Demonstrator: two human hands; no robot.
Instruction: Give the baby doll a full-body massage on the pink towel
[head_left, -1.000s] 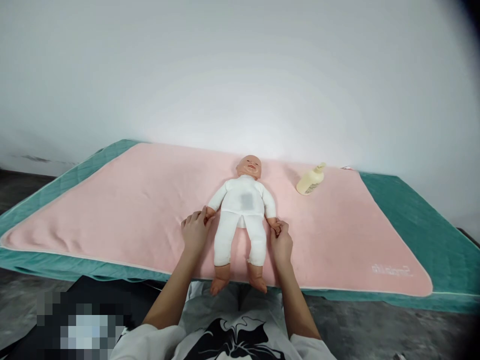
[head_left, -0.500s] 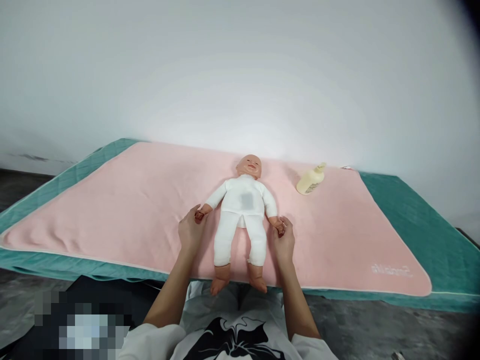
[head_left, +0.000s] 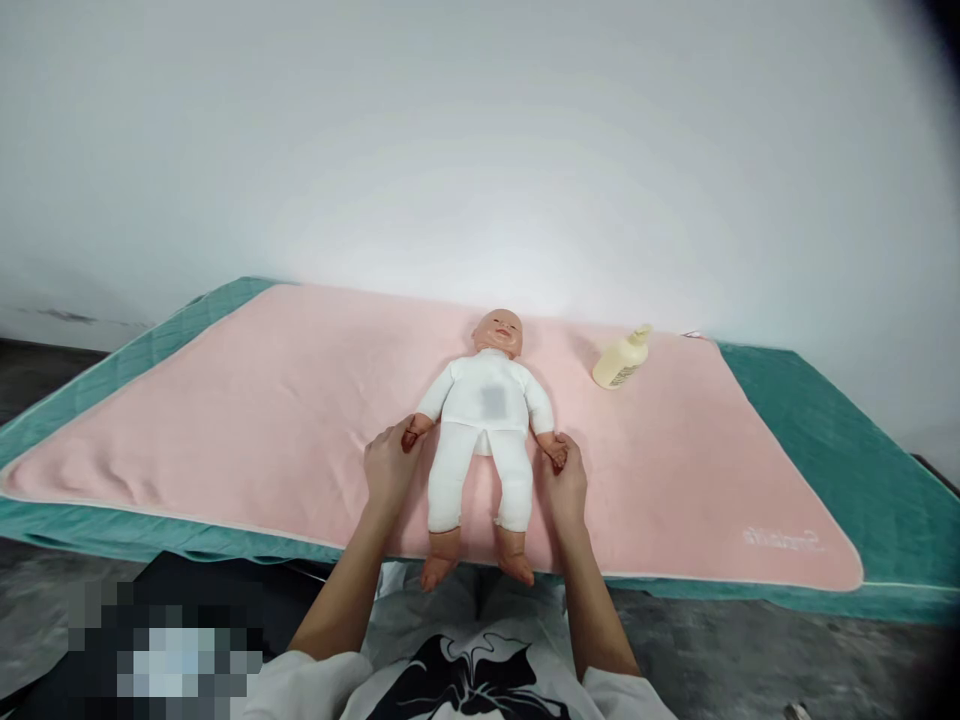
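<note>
A baby doll (head_left: 491,395) in a white cloth body lies face up on a pink mat (head_left: 262,420), its feet toward me at the mat's near edge. My left hand (head_left: 388,465) is closed round the doll's hand on the left side. On the other side my right hand (head_left: 568,480) holds the doll's other hand between thumb and fingers. Both doll arms are stretched down and outward beside its body. A greyish square patch shows on the doll's chest.
A pale yellow pump bottle (head_left: 621,358) lies tilted on the mat, right of the doll's head. Green quilted bedding (head_left: 825,430) shows round the mat. The white wall (head_left: 480,150) rises behind. A dark object (head_left: 217,600), partly pixelated, is at the lower left.
My left hand has moved slightly right, bringing the doll's hand on that side closer to its body. My right hand has barely shifted; the bottle stays put.
</note>
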